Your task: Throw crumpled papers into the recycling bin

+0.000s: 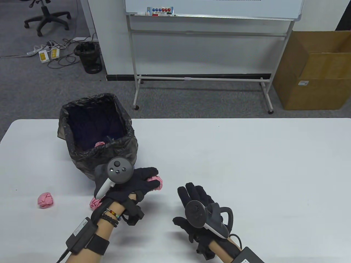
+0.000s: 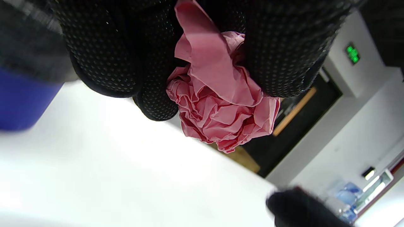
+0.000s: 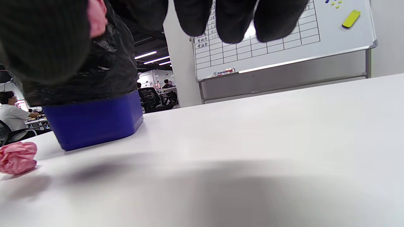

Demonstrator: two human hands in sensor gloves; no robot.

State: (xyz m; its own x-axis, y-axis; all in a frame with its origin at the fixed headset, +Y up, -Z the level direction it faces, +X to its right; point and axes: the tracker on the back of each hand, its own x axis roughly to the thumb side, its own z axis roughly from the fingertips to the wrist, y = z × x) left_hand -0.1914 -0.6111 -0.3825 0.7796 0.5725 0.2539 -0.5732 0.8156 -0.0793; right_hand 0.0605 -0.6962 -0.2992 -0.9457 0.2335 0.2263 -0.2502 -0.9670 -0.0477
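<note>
Left hand (image 1: 134, 183) just in front of the bin (image 1: 97, 137), fingers (image 2: 104, 56) curled round a pink crumpled paper (image 2: 221, 104); paper wedged between fingers on one side and thumb on the other, its lower half bulging out below the fingertips, clear of the white counter (image 1: 233, 164). In the table view, only a pink edge of that paper peeking out past the fingertips, to the right of the hand. Right hand (image 1: 197, 208) well to the right, palm down low over the counter, fingers spread and relaxed, holding nothing. Bin lined with a black bag, blue below the liner, standing on the counter's far left part, one pink ball (image 1: 100, 144) inside against the near wall. Another pink ball (image 1: 45, 200) lying loose on the counter, left of the left forearm. One more pink wad (image 1: 94, 202) partly hidden beneath the left wrist
</note>
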